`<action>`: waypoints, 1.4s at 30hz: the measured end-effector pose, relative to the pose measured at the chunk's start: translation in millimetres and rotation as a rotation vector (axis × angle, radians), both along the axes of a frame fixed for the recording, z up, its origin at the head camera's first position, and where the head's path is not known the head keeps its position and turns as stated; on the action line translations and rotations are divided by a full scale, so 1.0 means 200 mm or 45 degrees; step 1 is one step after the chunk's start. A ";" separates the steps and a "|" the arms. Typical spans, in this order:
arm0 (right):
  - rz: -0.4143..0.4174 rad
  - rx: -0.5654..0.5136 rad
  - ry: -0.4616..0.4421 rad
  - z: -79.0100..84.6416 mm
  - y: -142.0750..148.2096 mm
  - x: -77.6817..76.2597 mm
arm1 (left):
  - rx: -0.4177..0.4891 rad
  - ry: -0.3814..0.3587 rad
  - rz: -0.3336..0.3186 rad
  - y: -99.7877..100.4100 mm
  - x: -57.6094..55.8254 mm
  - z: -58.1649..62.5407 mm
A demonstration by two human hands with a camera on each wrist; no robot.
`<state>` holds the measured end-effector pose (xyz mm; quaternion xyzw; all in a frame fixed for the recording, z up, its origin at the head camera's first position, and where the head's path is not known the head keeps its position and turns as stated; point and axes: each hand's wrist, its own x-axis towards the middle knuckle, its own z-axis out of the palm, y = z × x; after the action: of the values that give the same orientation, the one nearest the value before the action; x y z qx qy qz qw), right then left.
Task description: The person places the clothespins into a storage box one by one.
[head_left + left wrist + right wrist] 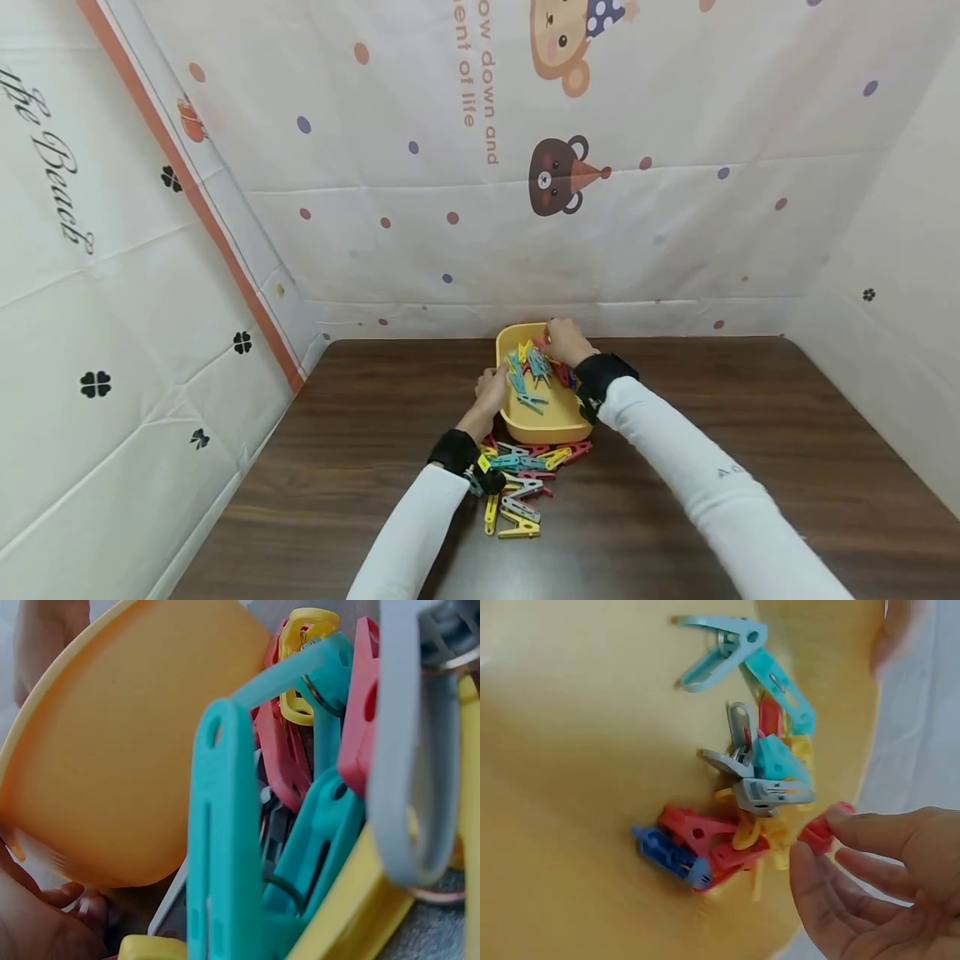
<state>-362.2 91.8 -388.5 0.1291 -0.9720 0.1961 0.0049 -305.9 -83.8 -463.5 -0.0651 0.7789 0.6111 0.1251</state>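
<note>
A yellow plastic basin (553,419) stands near the back of the table, holding several clothespins in red, yellow, teal, grey and blue. My left hand (487,396) grips its left side; in the left wrist view, fingers curl under the basin wall (127,742). Over the basin's right side, my right hand (567,342) pinches a red clothespin (819,834) between thumb and fingers. Beside that hand, inside the basin, lie a blue clothespin (671,859), a grey clothespin (772,793) and a teal clothespin (780,688).
In front of the basin, loose clothespins (517,462) are heaped on the dark wooden table (675,500), partly under my left wrist. A printed white sheet (420,250) hangs right behind the table, with more white sheeting on both sides.
</note>
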 end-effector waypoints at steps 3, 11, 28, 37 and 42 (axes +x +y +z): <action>-0.074 -0.021 -0.071 -0.06 0.00 -0.05 | -0.023 0.001 -0.009 0.02 0.00 -0.01; -0.081 0.090 -0.145 -0.14 -0.01 -0.09 | -0.012 -0.004 -0.010 0.05 0.00 -0.02; 0.439 0.119 0.191 0.17 0.12 0.41 | -0.036 0.005 0.011 0.01 -0.03 0.00; 0.824 0.402 0.170 -0.11 0.29 0.85 | -0.011 0.010 0.002 0.01 -0.05 0.02; 0.841 0.359 0.158 -0.13 0.34 0.89 | -0.002 -0.020 0.002 0.01 -0.04 0.01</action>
<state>-185.1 159.7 -415.4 0.4471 -0.8933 0.0429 -0.0175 -314.5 -82.6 -460.7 -0.0707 0.7783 0.6101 0.1306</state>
